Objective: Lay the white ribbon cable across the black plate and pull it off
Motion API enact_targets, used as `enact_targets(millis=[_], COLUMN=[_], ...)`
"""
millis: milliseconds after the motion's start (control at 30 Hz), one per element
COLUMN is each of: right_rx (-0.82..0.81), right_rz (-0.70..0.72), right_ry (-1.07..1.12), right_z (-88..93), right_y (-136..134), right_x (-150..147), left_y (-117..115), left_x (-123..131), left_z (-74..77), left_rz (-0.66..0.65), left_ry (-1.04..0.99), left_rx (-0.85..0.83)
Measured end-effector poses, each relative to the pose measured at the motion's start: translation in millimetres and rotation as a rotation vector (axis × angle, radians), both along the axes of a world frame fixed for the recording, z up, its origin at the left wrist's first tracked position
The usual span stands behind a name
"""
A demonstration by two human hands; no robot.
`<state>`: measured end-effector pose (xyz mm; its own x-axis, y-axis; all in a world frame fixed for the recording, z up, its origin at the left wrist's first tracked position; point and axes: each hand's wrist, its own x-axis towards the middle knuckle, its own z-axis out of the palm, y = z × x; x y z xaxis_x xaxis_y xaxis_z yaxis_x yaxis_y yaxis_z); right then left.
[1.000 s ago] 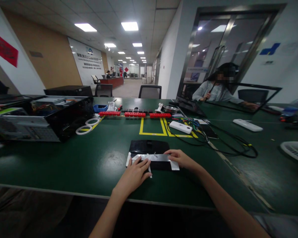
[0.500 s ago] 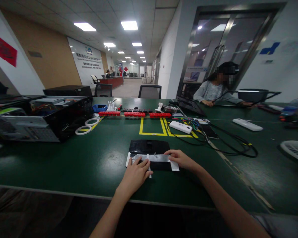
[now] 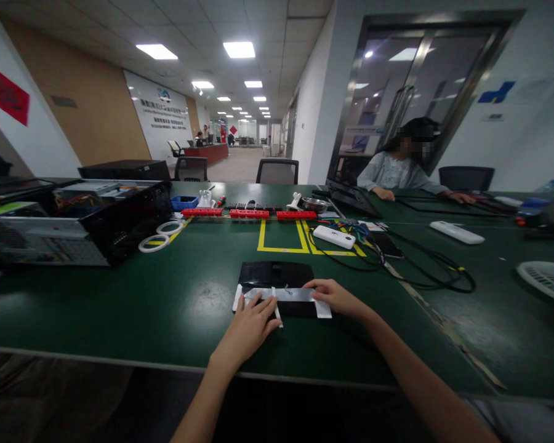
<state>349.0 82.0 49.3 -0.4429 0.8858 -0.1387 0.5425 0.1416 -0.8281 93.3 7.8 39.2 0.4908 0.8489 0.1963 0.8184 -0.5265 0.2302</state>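
Note:
A glossy black flat piece (image 3: 277,272) lies on the green table in front of me. Across it runs a silver strip (image 3: 295,295), with a white piece (image 3: 323,309) hanging at its right end and another white piece (image 3: 237,298) at the left. My left hand (image 3: 249,329) lies over the left part with fingers spread, touching the strip and a narrow white band (image 3: 277,315) that sticks out beside its fingertips. At the right end, the thumb and bent fingers of my right hand (image 3: 339,298) close on the silver strip's edge; the fingertips are partly hidden.
An opened computer case (image 3: 133,215) and white rings (image 3: 154,243) stand left. Red bars (image 3: 249,213) line the back beside a blue tray (image 3: 184,202). To the right are a white device (image 3: 334,237), black cables (image 3: 443,277) and a seated person (image 3: 399,163).
My left hand shifts very slightly, and the narrow white band by its fingertips now slants more. My right hand stays put. Across the table, the person has lowered a dark frame.

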Motion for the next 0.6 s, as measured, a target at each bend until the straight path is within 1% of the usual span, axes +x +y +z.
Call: enact_targets(millis=[133, 233, 333, 400, 467, 600], right_rx=[-0.027, -0.031, -0.016, -0.006, 0.004, 0.010], right_rz=[-0.015, -0.022, -0.022, -0.018, -0.011, -0.007], right_ry=[-0.004, -0.006, -0.008, -0.007, -0.002, 0.010], right_z=[5.2, 8.1, 8.9, 8.3, 7.3, 6.4], right_y=[-3, -5, -5, -5, -4, -4], right_x=[-2, -3, -3, -3, -2, -2], left_y=[2, 4, 4, 4, 3, 2], left_x=[-6, -19, -38, -52, -64, -77], left_z=[4.3, 9.4, 10.6, 6.6, -0.9, -18.8], left_rz=[0.004, 0.015, 0.097, 0.166, 0.217, 0.270], left_ry=[-0.050, -0.104, -0.161, -0.194, -0.223, -0.263], left_rx=[-0.008, 0.017, 0.050, 0.079, 0.101, 0.108])
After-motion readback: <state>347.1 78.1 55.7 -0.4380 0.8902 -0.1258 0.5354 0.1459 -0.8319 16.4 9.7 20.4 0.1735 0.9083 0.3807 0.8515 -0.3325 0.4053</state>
